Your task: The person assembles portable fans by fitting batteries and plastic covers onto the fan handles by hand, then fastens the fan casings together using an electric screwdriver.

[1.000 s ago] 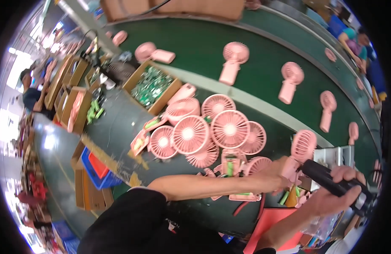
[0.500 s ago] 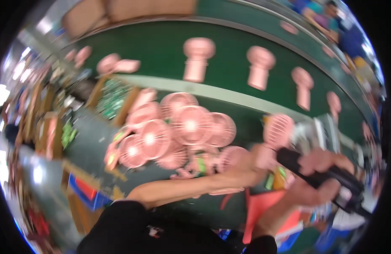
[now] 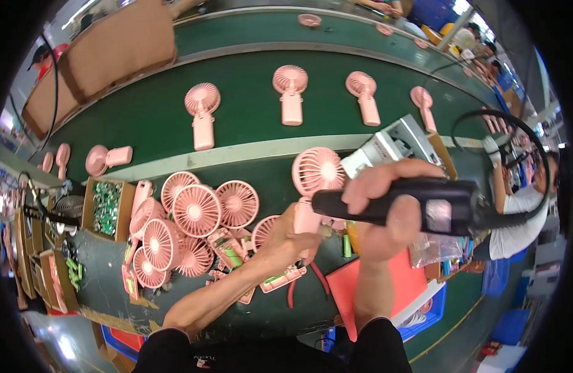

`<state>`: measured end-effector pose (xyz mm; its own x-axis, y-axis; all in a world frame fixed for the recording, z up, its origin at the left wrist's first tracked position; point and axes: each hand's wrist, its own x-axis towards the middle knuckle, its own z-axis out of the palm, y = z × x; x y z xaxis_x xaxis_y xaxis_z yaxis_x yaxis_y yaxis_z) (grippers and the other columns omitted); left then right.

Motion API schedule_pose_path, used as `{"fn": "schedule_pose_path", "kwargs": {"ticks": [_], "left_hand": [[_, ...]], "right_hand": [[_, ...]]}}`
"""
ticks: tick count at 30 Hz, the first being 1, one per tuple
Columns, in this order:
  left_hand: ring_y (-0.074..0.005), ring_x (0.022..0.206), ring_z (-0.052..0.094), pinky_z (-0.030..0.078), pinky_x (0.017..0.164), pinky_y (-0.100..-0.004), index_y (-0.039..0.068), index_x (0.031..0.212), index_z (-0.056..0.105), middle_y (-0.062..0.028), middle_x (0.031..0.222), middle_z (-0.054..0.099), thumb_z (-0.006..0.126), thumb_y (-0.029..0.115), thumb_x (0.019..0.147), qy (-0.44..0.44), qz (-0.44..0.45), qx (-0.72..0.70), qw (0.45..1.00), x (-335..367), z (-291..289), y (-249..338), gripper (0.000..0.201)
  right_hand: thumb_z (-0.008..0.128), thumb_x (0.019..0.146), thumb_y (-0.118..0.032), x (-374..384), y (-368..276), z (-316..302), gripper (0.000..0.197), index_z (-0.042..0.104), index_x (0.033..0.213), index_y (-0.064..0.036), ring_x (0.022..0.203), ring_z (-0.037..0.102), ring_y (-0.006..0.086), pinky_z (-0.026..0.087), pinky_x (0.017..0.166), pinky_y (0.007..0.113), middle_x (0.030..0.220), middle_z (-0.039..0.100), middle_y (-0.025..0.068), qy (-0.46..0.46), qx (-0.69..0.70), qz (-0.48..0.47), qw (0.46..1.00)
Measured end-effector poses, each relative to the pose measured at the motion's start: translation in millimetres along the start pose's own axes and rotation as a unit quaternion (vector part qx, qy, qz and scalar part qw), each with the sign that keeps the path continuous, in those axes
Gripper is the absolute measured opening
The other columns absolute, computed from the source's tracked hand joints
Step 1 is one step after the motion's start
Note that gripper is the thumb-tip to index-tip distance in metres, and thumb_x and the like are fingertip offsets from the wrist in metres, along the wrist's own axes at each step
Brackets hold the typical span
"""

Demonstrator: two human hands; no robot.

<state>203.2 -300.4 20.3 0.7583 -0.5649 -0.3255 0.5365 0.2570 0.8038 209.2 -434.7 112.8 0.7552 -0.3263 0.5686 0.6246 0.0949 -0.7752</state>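
Observation:
My left hand [image 3: 285,244] is closed round the handle of a pink handheld fan [image 3: 319,169], its round grille pointing away from me. In my right hand [image 3: 381,241] is a black electric screwdriver [image 3: 451,202], lying nearly level. Its front end is up against the fan's handle; the exact contact point is hidden. To the left of my hands lies a heap of pink fans [image 3: 196,211], some with opened handles showing green parts. Below my left hand lies an open fan handle [image 3: 282,279]. A green cylindrical battery [image 3: 346,245] stands beside the fan I hold.
Beyond the bench, several pink fans [image 3: 291,93] lie spaced along a green conveyor belt [image 3: 249,118]. A cardboard box [image 3: 123,217] of green circuit boards stands left. Right are a grey-white device [image 3: 376,149], a red sheet-like piece [image 3: 379,286] and the screwdriver's looping cable [image 3: 544,155]. Other people work nearby.
The view has swung right, so the bench and heap appear farther left. My hands still hold the fan and the screwdriver, with the screwdriver's front end remaining at the handle.

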Motion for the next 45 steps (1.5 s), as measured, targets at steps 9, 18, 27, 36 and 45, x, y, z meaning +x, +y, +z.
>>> {"fn": "schedule_pose_path", "kwargs": {"ticks": [9,18,27,36,45], "left_hand": [[-0.0171,0.063,0.057,0.046,0.052,-0.0299,0.000,0.114,0.043,-0.0104,0.086,0.055,0.055,-0.001,0.081,0.083,0.138,-0.043,0.986,2.8,2.3,5.1,0.034],[-0.0157,0.065,0.059,0.048,0.056,-0.0292,0.001,0.111,0.046,-0.0081,0.085,0.058,0.063,0.006,0.086,0.059,0.113,-0.059,0.990,8.4,-8.5,5.9,0.031],[-0.0162,0.066,0.059,0.048,0.057,-0.0296,-0.001,0.115,0.044,-0.0097,0.089,0.058,0.062,0.002,0.083,0.033,0.121,-0.052,0.991,10.0,-10.8,4.6,0.037],[-0.0172,0.063,0.059,0.047,0.057,-0.0295,-0.002,0.115,0.044,-0.0099,0.085,0.059,0.063,0.007,0.084,0.022,0.090,-0.028,0.995,8.5,-10.3,10.1,0.037],[-0.0183,0.064,0.060,0.047,0.058,-0.0303,-0.001,0.112,0.045,-0.0111,0.083,0.059,0.063,0.005,0.084,0.020,0.076,-0.053,0.995,8.1,-8.4,11.9,0.034]], "right_hand": [[0.055,0.093,-0.009,35.0,-9.6,-54.5,0.018,0.053,0.105,0.0036,0.053,0.056,0.0178,0.050,0.049,0.031,0.085,0.060,0.0136,0.175,-0.113,-0.122,0.970],[0.060,0.084,0.000,45.7,9.4,-39.7,0.005,0.057,0.085,0.0045,0.051,0.056,0.0135,0.044,0.049,0.025,0.061,0.057,0.0071,0.178,-0.181,-0.057,0.966],[0.051,0.099,-0.028,31.9,3.1,-35.4,0.030,0.052,0.111,-0.0006,0.054,0.053,0.0176,0.044,0.052,0.034,0.085,0.058,0.0104,0.120,0.066,0.013,0.990],[0.045,0.100,-0.035,18.9,1.7,-17.7,0.038,0.047,0.116,-0.0005,0.057,0.053,0.0182,0.045,0.055,0.034,0.089,0.056,0.0122,0.097,0.068,-0.066,0.991],[0.044,0.101,-0.033,23.1,7.7,-21.7,0.036,0.047,0.116,0.0000,0.058,0.054,0.0183,0.045,0.055,0.034,0.087,0.057,0.0124,0.102,0.053,-0.066,0.991]]}}
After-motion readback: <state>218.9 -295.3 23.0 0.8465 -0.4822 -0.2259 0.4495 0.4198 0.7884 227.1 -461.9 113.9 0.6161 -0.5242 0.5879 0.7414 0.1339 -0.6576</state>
